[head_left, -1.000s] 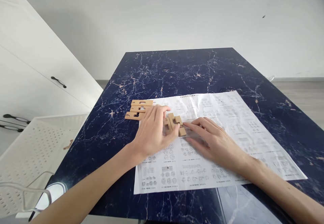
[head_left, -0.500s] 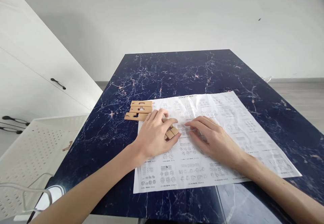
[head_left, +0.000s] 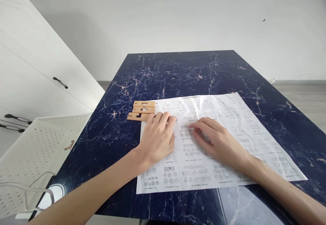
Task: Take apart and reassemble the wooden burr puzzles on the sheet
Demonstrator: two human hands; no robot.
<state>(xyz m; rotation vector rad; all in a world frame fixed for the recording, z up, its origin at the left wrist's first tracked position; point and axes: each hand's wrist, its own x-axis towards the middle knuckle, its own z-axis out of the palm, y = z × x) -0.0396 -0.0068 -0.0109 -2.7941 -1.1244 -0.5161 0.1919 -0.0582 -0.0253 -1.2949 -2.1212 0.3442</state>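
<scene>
My left hand (head_left: 159,138) is palm down on the printed sheet (head_left: 203,170), its fingers curled over a wooden puzzle block. The hand hides that block almost fully at this moment. Just beyond its knuckles lie three flat wooden pieces (head_left: 144,109) side by side, marked with numbers and cut with slots of different shapes; the nearest one reaches up to my fingers. On the middle of the sheet rests my right hand (head_left: 216,135), fingers loosely bent, thumb apart from them and nothing between.
The sheet lies on a dark blue marbled table (head_left: 178,72). At the left are a white perforated surface (head_left: 51,136) with a small wooden piece (head_left: 69,145) on it, a white cable (head_left: 28,186) and a white cabinet (head_left: 38,65) with black handles. A wall stands behind the table.
My left hand has turned over the wooden puzzle block, its fingers drawn in, so the block that showed between thumb and fingers is now covered. The right hand stays in place.
</scene>
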